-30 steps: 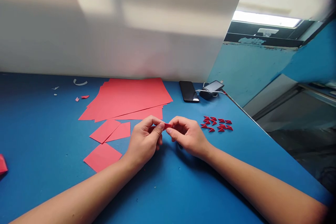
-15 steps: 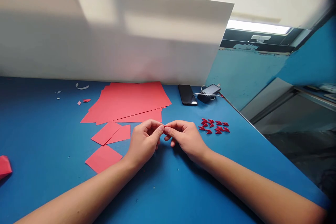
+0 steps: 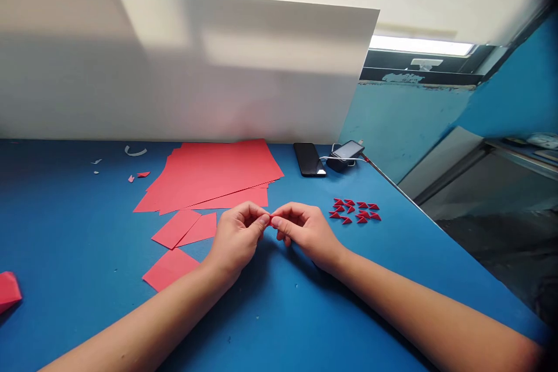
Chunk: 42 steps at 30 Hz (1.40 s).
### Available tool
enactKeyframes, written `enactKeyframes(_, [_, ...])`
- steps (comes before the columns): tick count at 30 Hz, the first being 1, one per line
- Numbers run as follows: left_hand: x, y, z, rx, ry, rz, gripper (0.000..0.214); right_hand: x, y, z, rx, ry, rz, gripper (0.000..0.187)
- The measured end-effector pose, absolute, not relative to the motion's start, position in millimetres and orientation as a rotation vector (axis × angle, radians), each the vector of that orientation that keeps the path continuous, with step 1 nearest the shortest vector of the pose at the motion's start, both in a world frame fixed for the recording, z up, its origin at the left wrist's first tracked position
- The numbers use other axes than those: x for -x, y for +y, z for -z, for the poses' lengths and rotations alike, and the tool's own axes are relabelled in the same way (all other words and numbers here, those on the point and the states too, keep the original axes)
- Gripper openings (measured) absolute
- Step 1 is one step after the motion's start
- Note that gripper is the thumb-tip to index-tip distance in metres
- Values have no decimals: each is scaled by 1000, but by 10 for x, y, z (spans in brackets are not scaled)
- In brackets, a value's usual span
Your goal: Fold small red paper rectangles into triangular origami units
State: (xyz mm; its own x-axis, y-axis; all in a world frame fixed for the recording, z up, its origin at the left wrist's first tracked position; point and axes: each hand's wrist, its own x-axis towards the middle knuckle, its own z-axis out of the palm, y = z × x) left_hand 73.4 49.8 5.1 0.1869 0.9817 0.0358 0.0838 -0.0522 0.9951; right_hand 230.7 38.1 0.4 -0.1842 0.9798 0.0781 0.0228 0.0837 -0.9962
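Note:
My left hand (image 3: 238, 236) and my right hand (image 3: 305, 229) meet fingertip to fingertip over the blue table (image 3: 70, 232). Between them they pinch a small folded red paper piece (image 3: 271, 220), of which only a sliver shows. Both hands have curled fingers pressed on it. To the right of my right hand lie several small folded red triangles (image 3: 354, 211). Left of my left hand lie three red paper squares (image 3: 183, 228), and behind the hands a stack of large red sheets (image 3: 213, 173).
A white board (image 3: 183, 64) stands along the table's back edge. A black phone (image 3: 308, 158) and a second device with a cable (image 3: 346, 152) lie at the back right. Paper scraps (image 3: 135, 152) sit at the back left, another red piece (image 3: 9, 290) at the left edge.
The red piece showed more between my fingers a second ago; my fingertips have since closed together over it. The view has shifted slightly, the hands staying in place.

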Motion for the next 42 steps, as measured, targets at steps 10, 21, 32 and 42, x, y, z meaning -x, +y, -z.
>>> enactKeyframes(10, [-715, 561, 8, -1598, 1111, -1077, 18, -2242, 375, 11, 1144, -1355, -1175, 24])
enactKeyframes(21, [-689, 494, 29, -1711, 919, -1100, 14, -2078, 112, 59, 1227, -1199, -1077, 23])
enactKeyframes(32, [-704, 442, -22, -1497, 840, -1026, 35, -2086, -43, 47, 1177, -1314, -859, 30])
enactKeyframes(42, [-691, 457, -4, -1536, 739, -998, 46, -2189, -47, -16, 1259, -1402, -707, 29])
